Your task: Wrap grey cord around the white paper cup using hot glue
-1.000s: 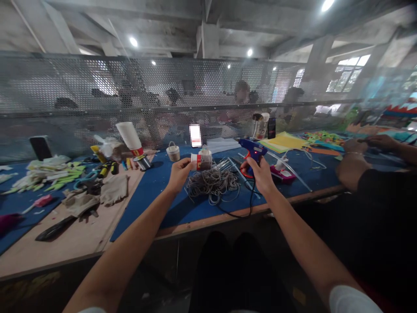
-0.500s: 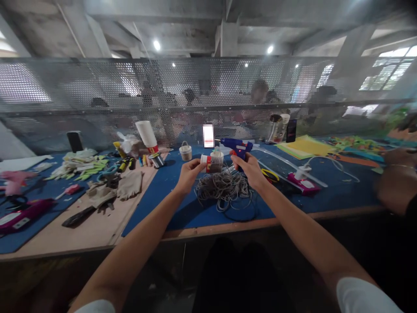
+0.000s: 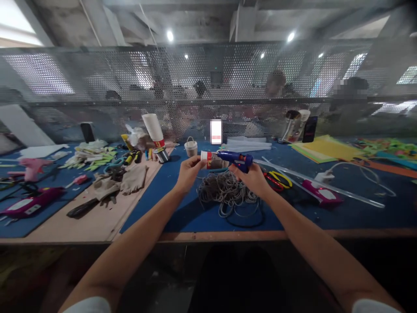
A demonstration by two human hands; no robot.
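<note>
Left hand (image 3: 188, 172): grip clamped on a small cup (image 3: 212, 160), wrapped partly in grey cord, lying sideways above the table (image 3: 97, 226).
Right hand (image 3: 252, 177): grip closed round the handle of a blue glue gun (image 3: 235, 158), nozzle pointing left.
Cup and gun: nozzle meets the cup's side; touching or just short, cannot tell.
Below both hands: loose heap of grey cord (image 3: 228, 194) on the blue mat (image 3: 182, 213).
Right of the heap: red and yellow scissors (image 3: 276, 178), a pink power strip (image 3: 321, 194).
Behind: a tiny basket (image 3: 190, 148).
</note>
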